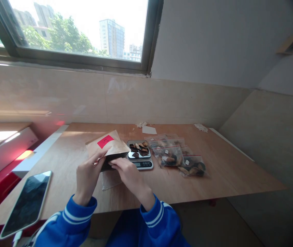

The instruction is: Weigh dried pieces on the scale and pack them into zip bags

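A brown paper bag (118,145) with a red label is tilted above the table, its dark mouth toward me. My left hand (90,173) grips the bag's near left edge, fingers closed. At the mouth, my right hand (129,173) has its fingers closed on the lower rim; the tips are partly hidden. Just beyond stands a small digital kitchen scale (145,165), with dark dried slices (139,148) on its plate. An empty-looking clear plastic bag (110,181) lies under my hands.
Several clear zip bags (168,156) of dried slices lie right of the scale. A phone or tablet (26,200) with a cable rests at the table's left. Behind the scale are a white card (149,130) and crumpled tissue (200,127). A wall and window (84,31) bound the far side.
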Demonstrator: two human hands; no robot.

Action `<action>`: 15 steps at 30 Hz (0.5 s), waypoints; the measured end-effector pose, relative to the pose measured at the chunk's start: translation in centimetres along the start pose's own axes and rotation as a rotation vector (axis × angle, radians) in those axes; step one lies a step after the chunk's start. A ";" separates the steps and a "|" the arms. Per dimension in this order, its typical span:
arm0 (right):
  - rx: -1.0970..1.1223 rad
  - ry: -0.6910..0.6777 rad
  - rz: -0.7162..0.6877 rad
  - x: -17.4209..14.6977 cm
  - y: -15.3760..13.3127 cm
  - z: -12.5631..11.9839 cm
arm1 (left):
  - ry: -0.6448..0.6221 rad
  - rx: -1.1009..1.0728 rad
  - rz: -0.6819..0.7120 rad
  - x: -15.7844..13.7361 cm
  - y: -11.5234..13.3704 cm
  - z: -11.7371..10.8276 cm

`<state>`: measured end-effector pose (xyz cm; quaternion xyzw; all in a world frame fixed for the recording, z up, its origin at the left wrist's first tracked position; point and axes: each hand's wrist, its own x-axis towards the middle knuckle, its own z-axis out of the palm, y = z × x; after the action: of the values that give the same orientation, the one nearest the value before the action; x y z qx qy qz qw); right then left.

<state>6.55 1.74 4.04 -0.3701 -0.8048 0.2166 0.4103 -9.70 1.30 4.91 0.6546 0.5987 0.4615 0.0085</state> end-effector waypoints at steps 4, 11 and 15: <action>0.238 0.169 0.129 -0.7 0.5 -1.2 | 0.019 0.040 -0.020 0.5 -0.3 -0.2; 0.482 0.434 0.427 -2.3 6.6 -3.7 | 0.051 0.052 -0.025 1.2 -1.1 -0.2; 0.333 0.467 0.467 -3.0 10.5 -4.7 | 0.033 0.042 -0.025 1.2 -1.2 -0.1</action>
<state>15.93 6.25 -1.60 -0.5113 -0.5371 0.3422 0.5771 -10.81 2.53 5.02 0.6393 0.6165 0.4595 -0.0093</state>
